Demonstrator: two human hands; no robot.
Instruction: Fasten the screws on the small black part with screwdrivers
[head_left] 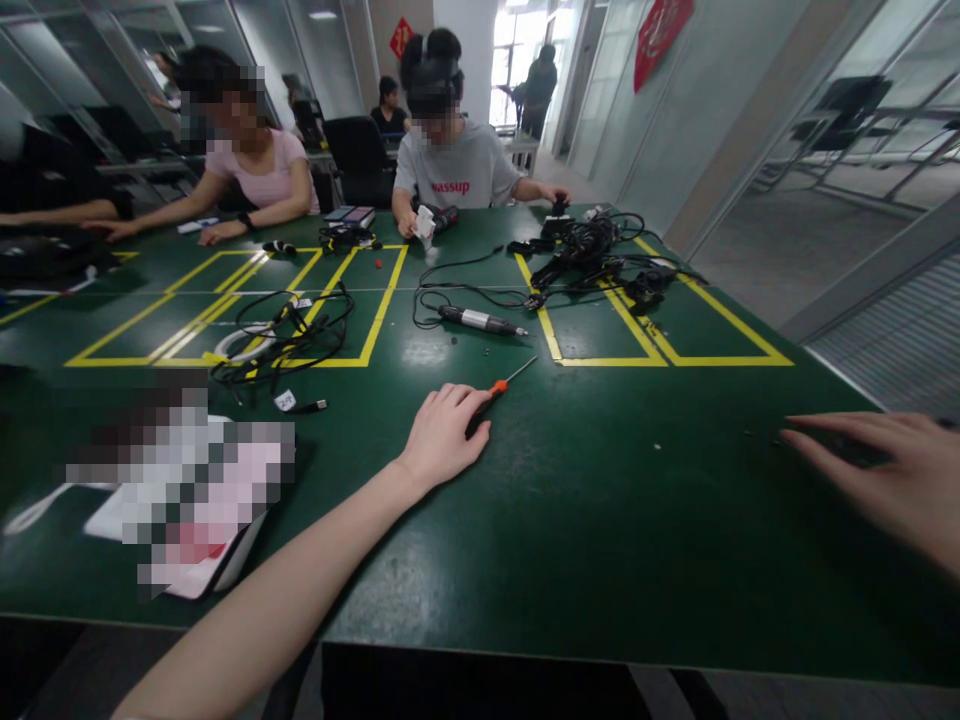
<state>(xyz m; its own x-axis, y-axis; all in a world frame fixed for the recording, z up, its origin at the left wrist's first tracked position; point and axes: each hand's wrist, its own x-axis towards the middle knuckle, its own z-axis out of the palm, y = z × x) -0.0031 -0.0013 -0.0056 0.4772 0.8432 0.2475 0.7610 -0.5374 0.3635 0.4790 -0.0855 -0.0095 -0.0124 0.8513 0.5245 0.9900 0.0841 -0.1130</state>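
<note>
Screwdriver [498,388] at mid-frame, its orange-and-black handle within the left hand's [445,432] curled fingers; likely light and rigid, best gripped there. At right edge, the right hand [896,470], thumb and fingers parted, holds nothing visible.
</note>
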